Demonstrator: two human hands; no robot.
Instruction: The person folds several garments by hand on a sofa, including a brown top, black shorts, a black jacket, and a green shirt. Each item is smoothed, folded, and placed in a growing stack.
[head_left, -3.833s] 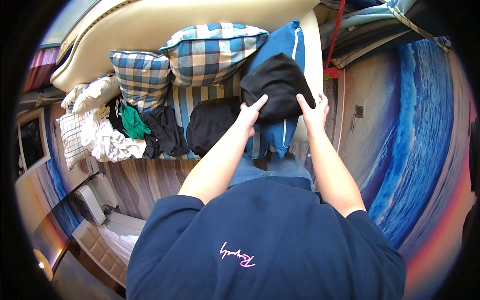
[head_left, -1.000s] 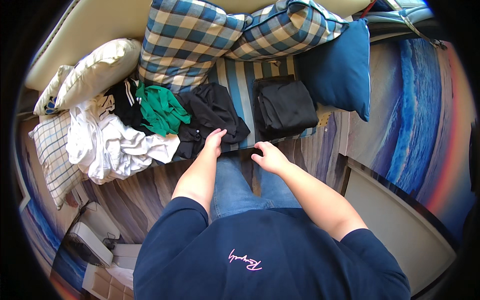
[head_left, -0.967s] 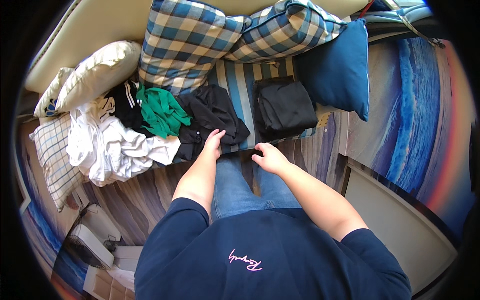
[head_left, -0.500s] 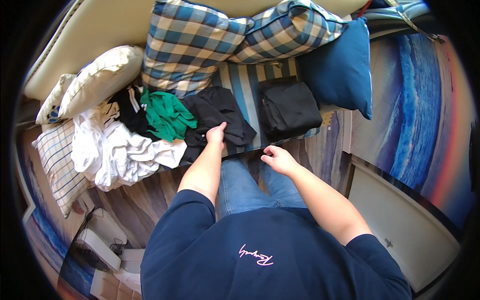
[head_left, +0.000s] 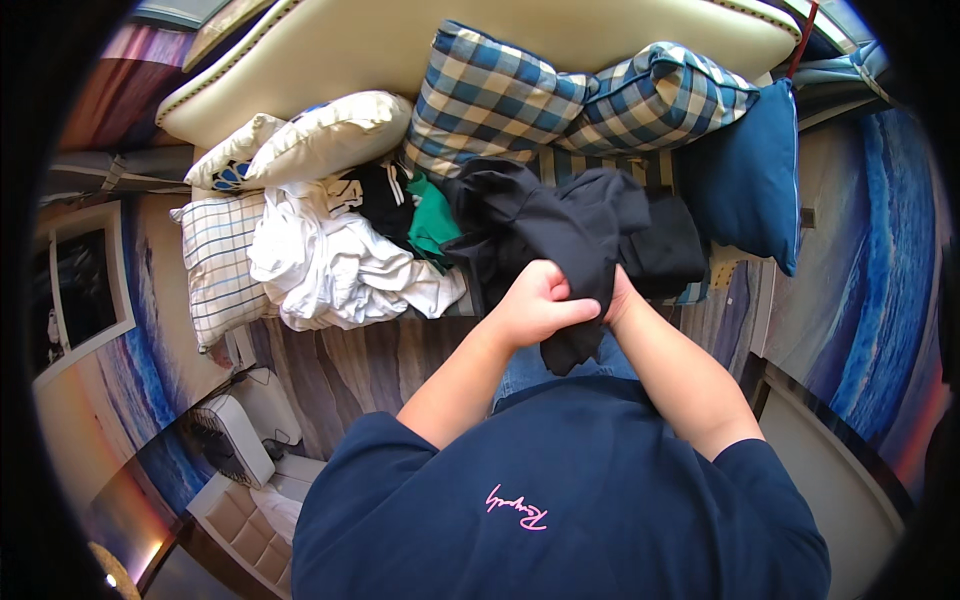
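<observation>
The black garment point(head_left: 555, 220) was gathered in front of the person, partly over the striped bench point(head_left: 562, 168) and partly off its front edge. Its long axis slanted from the upper left, beside the green cloth point(head_left: 430, 215), down to a narrow tail that pointed toward the person's lap; another bulge spread right, over part of the folded black stack point(head_left: 675, 240). The left hand point(head_left: 545, 305) had its fingers curled in and its thumb laid across the cloth, gripping it. The right hand point(head_left: 622, 298) pressed at the opposite edge — its fingertips were hidden behind the fabric, so I cannot tell how tightly they closed. Half a second earlier the garment lay on the bench under the left hand alone — the right hand was then apart from it, holding nothing.
</observation>
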